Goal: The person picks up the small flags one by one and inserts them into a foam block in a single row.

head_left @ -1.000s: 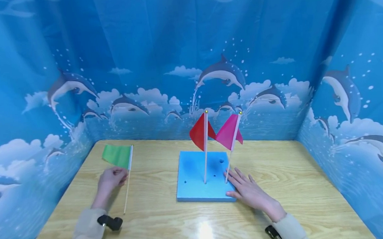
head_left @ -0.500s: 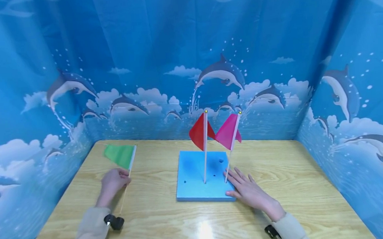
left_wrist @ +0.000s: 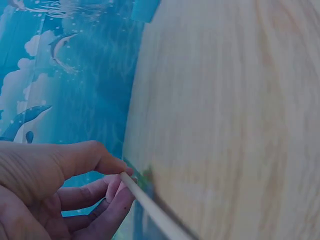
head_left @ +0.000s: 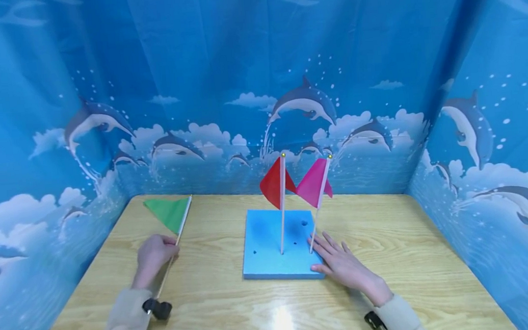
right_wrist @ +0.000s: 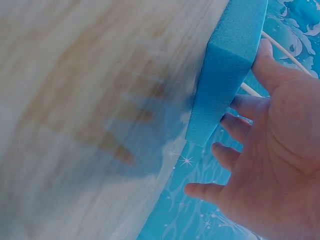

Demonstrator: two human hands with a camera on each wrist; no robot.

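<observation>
My left hand (head_left: 155, 253) pinches the thin stick of a green flag (head_left: 170, 212) between thumb and fingers, at the left of the table. The flag's cloth points away to the back left, and the stick's lower end slants toward my left wrist. In the left wrist view the pale stick (left_wrist: 150, 209) runs from the fingertips toward the camera. A blue foam block (head_left: 271, 266) with several holes lies mid-table. A red flag (head_left: 273, 185) and a pink flag (head_left: 313, 182) stand in it, the pink one tilted right. My right hand (head_left: 342, 266) rests with spread fingers on the block's right edge.
A wooden table (head_left: 224, 316) carries everything. Blue curtains (head_left: 212, 87) printed with dolphins close in its back and both sides. Small black cameras (head_left: 158, 309) sit on both wrists.
The green flag has tilted further, its tip moving right and its lower end swinging left toward the wrist. My left hand has shifted slightly. My right hand stays on the block.
</observation>
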